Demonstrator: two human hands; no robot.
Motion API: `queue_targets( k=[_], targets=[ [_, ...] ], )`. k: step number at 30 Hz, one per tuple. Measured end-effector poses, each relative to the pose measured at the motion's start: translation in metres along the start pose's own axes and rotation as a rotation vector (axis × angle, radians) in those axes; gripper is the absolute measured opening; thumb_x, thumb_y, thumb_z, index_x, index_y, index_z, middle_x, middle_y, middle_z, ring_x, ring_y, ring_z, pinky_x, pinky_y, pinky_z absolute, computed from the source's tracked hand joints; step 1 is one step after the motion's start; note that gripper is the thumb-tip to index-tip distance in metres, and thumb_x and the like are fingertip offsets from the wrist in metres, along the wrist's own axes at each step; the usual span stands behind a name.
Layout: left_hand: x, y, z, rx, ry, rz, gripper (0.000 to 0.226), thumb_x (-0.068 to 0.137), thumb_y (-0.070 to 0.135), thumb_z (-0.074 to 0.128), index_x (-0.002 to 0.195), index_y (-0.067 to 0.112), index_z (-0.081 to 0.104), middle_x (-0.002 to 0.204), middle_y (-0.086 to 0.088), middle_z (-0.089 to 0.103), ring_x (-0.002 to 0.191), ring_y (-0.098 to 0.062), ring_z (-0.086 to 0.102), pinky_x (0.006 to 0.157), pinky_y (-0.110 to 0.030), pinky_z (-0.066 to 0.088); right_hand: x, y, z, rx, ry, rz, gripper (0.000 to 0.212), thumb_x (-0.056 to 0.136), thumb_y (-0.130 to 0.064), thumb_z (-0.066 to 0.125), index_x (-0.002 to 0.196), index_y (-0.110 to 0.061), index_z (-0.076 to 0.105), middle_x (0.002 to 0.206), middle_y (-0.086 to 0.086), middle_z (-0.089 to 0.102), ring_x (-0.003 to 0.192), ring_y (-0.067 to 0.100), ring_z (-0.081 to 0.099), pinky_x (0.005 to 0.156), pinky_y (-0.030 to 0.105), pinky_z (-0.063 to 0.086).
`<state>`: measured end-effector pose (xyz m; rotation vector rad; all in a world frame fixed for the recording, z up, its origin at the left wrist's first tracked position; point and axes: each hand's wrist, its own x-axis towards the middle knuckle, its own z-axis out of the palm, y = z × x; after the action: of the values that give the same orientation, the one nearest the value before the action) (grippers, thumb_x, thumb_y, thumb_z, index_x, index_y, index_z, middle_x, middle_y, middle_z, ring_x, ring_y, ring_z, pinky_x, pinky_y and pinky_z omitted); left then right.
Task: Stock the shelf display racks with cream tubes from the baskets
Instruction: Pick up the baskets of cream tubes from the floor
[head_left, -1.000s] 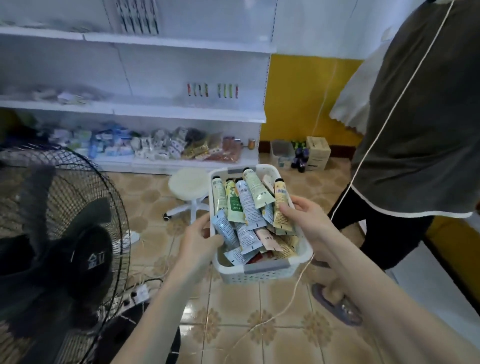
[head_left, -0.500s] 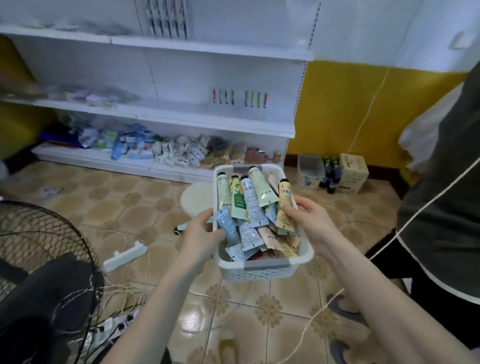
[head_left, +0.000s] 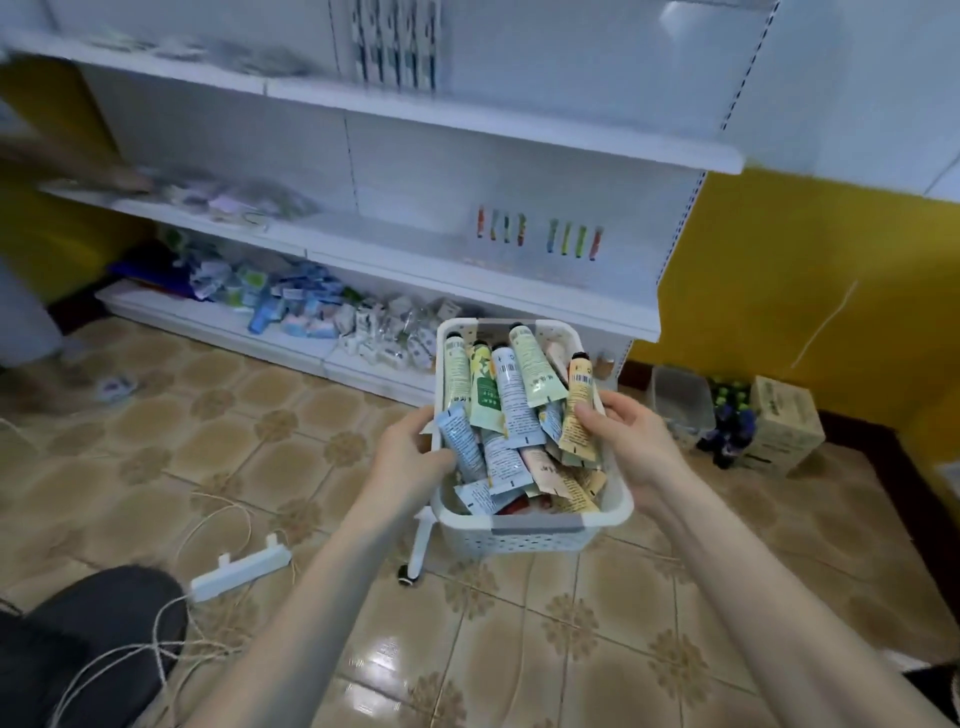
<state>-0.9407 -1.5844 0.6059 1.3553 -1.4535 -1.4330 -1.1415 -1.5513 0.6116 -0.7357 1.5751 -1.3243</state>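
We hold the white basket (head_left: 535, 543) clear of the floor with both hands. Our left hand (head_left: 410, 462) grips the basket's left rim, with the thumb lying on a light blue tube (head_left: 460, 441) inside. Our right hand (head_left: 634, 447) grips the basket's right rim, with the thumb pressing on an orange tube (head_left: 577, 410) at that wall. The cream tubes (head_left: 511, 395) fill the basket in a loose pile, several with black caps toward its far end. Beyond the basket stands the white shelf unit (head_left: 467, 270), where two small groups of upright tubes (head_left: 537, 234) show above the basket. Packets (head_left: 311, 312) lie on the bottom shelf, beyond the basket's left side. A white stool leg (head_left: 422, 540) sits under the basket's left corner, and a white power strip (head_left: 241, 566) lies well to its left
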Motion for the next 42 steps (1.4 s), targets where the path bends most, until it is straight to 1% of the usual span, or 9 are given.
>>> queue_targets(
  k=[4, 7, 12, 18, 22, 28, 32, 37, 42],
  targets=[
    [0.051, 0.009, -0.020, -0.043, 0.065, -0.003, 0.050, 0.080, -0.014, 0.051, 0.100, 0.031, 0.062, 0.091, 0.003, 0.068, 0.083, -0.017, 0.064, 0.064, -0.034, 0.055, 0.066, -0.015, 0.034, 0.001, -0.083, 0.008, 0.033, 0.089, -0.009, 0.059, 0.121, -0.006, 0.056, 0.107, 0.010, 0.067, 0.091, 0.021, 0.066, 0.074, 0.030, 0.057],
    [0.095, 0.011, -0.037, -0.033, 0.134, -0.014, 0.046, 0.079, -0.012, 0.053, 0.099, 0.029, 0.062, 0.088, 0.001, 0.068, 0.078, -0.021, 0.065, 0.063, -0.034, 0.055, 0.119, -0.022, 0.064, -0.007, -0.140, 0.025, 0.033, 0.088, -0.010, 0.060, 0.121, -0.007, 0.056, 0.107, 0.010, 0.067, 0.094, 0.025, 0.066, 0.081, 0.036, 0.056],
    [0.160, 0.020, -0.066, -0.078, 0.215, -0.041, 0.051, 0.081, -0.011, 0.053, 0.103, 0.034, 0.058, 0.084, 0.006, 0.066, 0.072, -0.014, 0.063, 0.045, -0.018, 0.047, 0.199, -0.037, 0.114, -0.036, -0.234, 0.026, 0.034, 0.088, -0.010, 0.061, 0.121, -0.005, 0.056, 0.105, 0.009, 0.067, 0.087, 0.019, 0.067, 0.072, 0.029, 0.056],
    [0.216, 0.027, -0.109, -0.127, 0.330, -0.085, 0.051, 0.081, -0.014, 0.049, 0.102, 0.032, 0.057, 0.087, 0.004, 0.065, 0.073, -0.013, 0.062, 0.042, -0.017, 0.046, 0.264, -0.058, 0.180, -0.075, -0.356, 0.042, 0.026, 0.088, -0.009, 0.060, 0.114, -0.009, 0.059, 0.098, 0.005, 0.068, 0.076, 0.012, 0.067, 0.053, 0.018, 0.053],
    [0.257, 0.025, -0.146, -0.128, 0.395, -0.102, 0.056, 0.080, -0.014, 0.050, 0.113, 0.031, 0.058, 0.085, 0.001, 0.066, 0.069, -0.015, 0.063, 0.042, -0.019, 0.047, 0.302, -0.064, 0.228, -0.083, -0.396, 0.057, 0.027, 0.088, -0.010, 0.060, 0.115, -0.009, 0.058, 0.102, 0.007, 0.068, 0.083, 0.017, 0.067, 0.066, 0.027, 0.055],
    [0.338, 0.021, -0.217, -0.104, 0.361, -0.097, 0.052, 0.080, -0.014, 0.050, 0.116, 0.021, 0.060, 0.088, -0.003, 0.067, 0.072, -0.019, 0.064, 0.041, -0.019, 0.047, 0.364, -0.075, 0.308, -0.060, -0.385, 0.043, 0.027, 0.088, -0.011, 0.060, 0.116, -0.010, 0.057, 0.102, 0.005, 0.066, 0.083, 0.017, 0.067, 0.066, 0.027, 0.054],
    [0.397, 0.028, -0.271, -0.050, 0.319, -0.099, 0.051, 0.080, -0.014, 0.051, 0.114, 0.023, 0.059, 0.084, 0.002, 0.064, 0.067, -0.014, 0.062, 0.039, -0.019, 0.047, 0.403, -0.079, 0.364, 0.003, -0.325, 0.072, 0.031, 0.088, -0.011, 0.061, 0.119, -0.007, 0.056, 0.104, 0.008, 0.067, 0.086, 0.020, 0.068, 0.071, 0.032, 0.056],
    [0.461, 0.038, -0.315, 0.005, 0.242, -0.085, 0.047, 0.081, -0.014, 0.052, 0.107, 0.025, 0.059, 0.084, 0.004, 0.065, 0.063, -0.006, 0.061, 0.044, -0.021, 0.050, 0.444, -0.088, 0.407, 0.036, -0.265, 0.072, 0.033, 0.088, -0.013, 0.061, 0.120, -0.008, 0.056, 0.098, 0.003, 0.068, 0.076, 0.012, 0.068, 0.057, 0.020, 0.052],
    [0.521, 0.042, -0.328, 0.037, 0.169, -0.095, 0.048, 0.084, -0.010, 0.053, 0.112, 0.029, 0.057, 0.076, 0.006, 0.060, 0.057, -0.005, 0.059, 0.038, -0.015, 0.042, 0.487, -0.093, 0.423, 0.061, -0.198, 0.080, 0.028, 0.088, -0.011, 0.061, 0.116, -0.009, 0.058, 0.096, 0.001, 0.068, 0.078, 0.012, 0.068, 0.059, 0.021, 0.052]
  ],
)
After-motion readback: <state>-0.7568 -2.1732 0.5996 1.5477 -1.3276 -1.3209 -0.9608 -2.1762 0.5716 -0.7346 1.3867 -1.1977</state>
